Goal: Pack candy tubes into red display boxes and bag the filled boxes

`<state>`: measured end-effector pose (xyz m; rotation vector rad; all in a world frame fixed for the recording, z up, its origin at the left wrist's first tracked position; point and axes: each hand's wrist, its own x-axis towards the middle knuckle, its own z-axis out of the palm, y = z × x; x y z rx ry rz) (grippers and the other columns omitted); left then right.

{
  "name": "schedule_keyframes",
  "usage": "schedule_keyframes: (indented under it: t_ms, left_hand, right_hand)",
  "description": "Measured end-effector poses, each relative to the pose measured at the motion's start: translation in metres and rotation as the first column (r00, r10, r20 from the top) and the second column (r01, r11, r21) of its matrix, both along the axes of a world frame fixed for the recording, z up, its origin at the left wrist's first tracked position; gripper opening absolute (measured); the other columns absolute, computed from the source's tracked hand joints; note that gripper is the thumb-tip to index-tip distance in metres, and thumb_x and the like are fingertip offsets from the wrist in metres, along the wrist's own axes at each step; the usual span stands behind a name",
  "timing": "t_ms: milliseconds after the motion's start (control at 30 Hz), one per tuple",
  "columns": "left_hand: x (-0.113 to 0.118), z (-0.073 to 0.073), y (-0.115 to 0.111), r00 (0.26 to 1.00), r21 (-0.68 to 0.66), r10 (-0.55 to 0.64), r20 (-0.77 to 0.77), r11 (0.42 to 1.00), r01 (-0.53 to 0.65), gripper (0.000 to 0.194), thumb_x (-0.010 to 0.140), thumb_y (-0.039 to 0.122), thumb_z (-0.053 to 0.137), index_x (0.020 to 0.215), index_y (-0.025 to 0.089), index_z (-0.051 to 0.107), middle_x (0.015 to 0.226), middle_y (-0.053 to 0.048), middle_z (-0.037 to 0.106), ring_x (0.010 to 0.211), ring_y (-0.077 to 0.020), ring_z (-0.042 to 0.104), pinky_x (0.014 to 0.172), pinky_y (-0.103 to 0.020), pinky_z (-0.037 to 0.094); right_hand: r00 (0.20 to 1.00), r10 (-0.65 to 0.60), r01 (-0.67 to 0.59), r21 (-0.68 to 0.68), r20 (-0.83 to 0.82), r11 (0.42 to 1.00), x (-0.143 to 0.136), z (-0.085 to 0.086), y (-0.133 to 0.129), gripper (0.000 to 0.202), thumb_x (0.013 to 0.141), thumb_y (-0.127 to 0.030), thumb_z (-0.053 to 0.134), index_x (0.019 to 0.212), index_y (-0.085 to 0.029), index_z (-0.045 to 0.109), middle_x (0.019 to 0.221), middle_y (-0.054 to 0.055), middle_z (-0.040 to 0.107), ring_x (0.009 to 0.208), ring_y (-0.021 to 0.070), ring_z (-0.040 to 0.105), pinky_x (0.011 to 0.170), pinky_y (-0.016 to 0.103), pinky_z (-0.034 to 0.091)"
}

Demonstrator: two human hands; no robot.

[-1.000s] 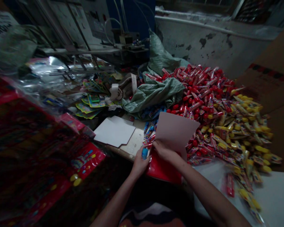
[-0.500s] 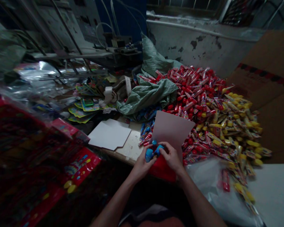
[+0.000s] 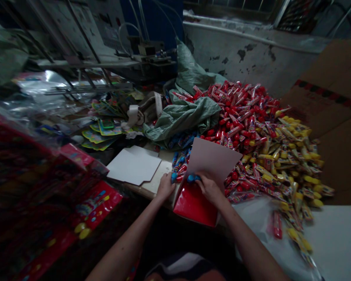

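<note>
My right hand (image 3: 210,189) is closed around blue-capped tubes (image 3: 193,178), holding them at the mouth of a red box (image 3: 194,205). The box's pale lid flap (image 3: 212,160) stands raised behind that hand. Left of the box, my left hand (image 3: 165,186) has its fingers closed at a blue-capped tube (image 3: 174,177), beside a few loose blue and red tubes (image 3: 179,166) on the table. The lower ends of the tubes in my right hand are hidden by the box and fingers.
A large heap of red-capped tubes (image 3: 240,113) and yellow-capped tubes (image 3: 292,156) lies right of a green sack (image 3: 184,117). Flat white card (image 3: 134,166) rests on the left. Printed red boxes (image 3: 96,203) stand nearer left. A clear plastic bag (image 3: 257,218) is at right.
My hands have moved apart. The left went left toward the loose tubes; the right keeps blue-capped tubes over the box, whose red front is now more visible.
</note>
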<state>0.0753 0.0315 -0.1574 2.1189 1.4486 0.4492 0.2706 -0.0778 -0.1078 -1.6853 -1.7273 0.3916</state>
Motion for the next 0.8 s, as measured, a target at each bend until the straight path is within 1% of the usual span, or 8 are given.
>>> schedule_keyframes:
  t_ms: [67,100,267,367,467,567,700,800]
  left_hand:
    - [0.001,-0.004,0.002,1.000,-0.003,-0.003,-0.017,1.000,0.003,0.020,0.076,0.010,0.057,0.094,0.017,0.056,0.093,-0.007,0.059,0.093,-0.0220,0.056,0.082,-0.030,0.041]
    - [0.001,-0.005,0.002,1.000,-0.006,-0.002,-0.022,1.000,0.002,0.019,0.076,0.010,0.056,0.094,0.017,0.056,0.093,-0.007,0.059,0.093,-0.0222,0.056,0.081,-0.030,0.041]
    - [-0.001,-0.004,0.005,0.999,-0.043,0.024,-0.024,0.999,-0.025,0.012,0.078,0.011,0.054,0.087,0.019,0.055,0.089,-0.006,0.063,0.088,-0.0207,0.058,0.075,-0.028,0.040]
    - [-0.003,0.001,0.007,0.998,-0.073,0.059,-0.003,0.996,-0.060,0.006,0.081,0.019,0.056,0.086,0.020,0.054,0.083,-0.003,0.063,0.081,-0.0186,0.059,0.068,-0.025,0.039]
    - [-0.003,0.008,0.012,0.994,-0.084,0.103,0.033,0.991,-0.100,0.012,0.083,0.032,0.055,0.086,0.021,0.052,0.079,0.000,0.062,0.076,-0.0172,0.059,0.063,-0.024,0.039]
    - [0.000,0.013,0.023,0.988,-0.077,0.141,0.058,0.988,-0.136,0.015,0.083,0.035,0.054,0.085,0.020,0.050,0.076,0.001,0.059,0.071,-0.0163,0.057,0.060,-0.023,0.039]
    - [0.007,0.016,0.045,0.981,-0.036,0.183,0.060,0.983,-0.181,0.014,0.080,0.030,0.057,0.086,0.018,0.051,0.080,-0.001,0.059,0.074,-0.0165,0.056,0.064,-0.025,0.040]
    - [0.016,0.016,0.060,0.983,-0.025,0.180,0.040,0.984,-0.179,0.014,0.078,0.028,0.058,0.085,0.017,0.054,0.082,-0.003,0.060,0.077,-0.0175,0.057,0.066,-0.026,0.041]
  right_hand:
    - [0.999,0.039,-0.039,-0.014,0.031,0.999,0.001,0.005,0.003,0.028,0.092,-0.023,0.048,0.119,-0.020,0.057,0.115,0.010,0.064,0.109,0.0226,0.059,0.097,0.040,0.047]
    - [0.998,0.031,-0.031,-0.013,0.051,0.999,0.001,0.005,0.003,0.028,0.092,-0.023,0.049,0.118,-0.020,0.057,0.115,0.010,0.064,0.110,0.0229,0.059,0.098,0.040,0.046]
    - [0.996,-0.075,0.077,-0.038,0.052,0.996,-0.003,-0.001,0.003,0.030,0.094,-0.022,0.045,0.122,-0.020,0.054,0.116,0.011,0.062,0.102,0.0227,0.063,0.091,0.038,0.051]
    - [0.999,-0.046,0.046,-0.016,0.022,0.999,-0.003,-0.001,0.003,0.029,0.094,-0.022,0.046,0.121,-0.022,0.055,0.115,0.009,0.063,0.104,0.0214,0.062,0.092,0.037,0.050]
    - [1.000,-0.008,0.008,-0.003,-0.009,1.000,-0.002,0.002,0.004,0.028,0.093,-0.022,0.047,0.120,-0.023,0.055,0.114,0.007,0.064,0.107,0.0206,0.061,0.094,0.037,0.049]
    - [0.999,-0.038,0.038,-0.011,-0.025,0.999,-0.003,0.003,0.004,0.028,0.093,-0.022,0.047,0.120,-0.022,0.055,0.113,0.008,0.064,0.106,0.0213,0.062,0.093,0.037,0.050]
    - [0.995,-0.098,0.099,0.015,-0.032,0.995,-0.008,-0.002,0.000,0.029,0.094,-0.022,0.047,0.121,-0.022,0.055,0.114,0.008,0.065,0.101,0.0212,0.065,0.089,0.035,0.052]
    - [0.993,-0.114,0.115,0.027,-0.031,0.993,-0.012,-0.006,-0.003,0.028,0.094,-0.022,0.046,0.121,-0.022,0.055,0.112,0.008,0.066,0.100,0.0212,0.066,0.089,0.035,0.052]
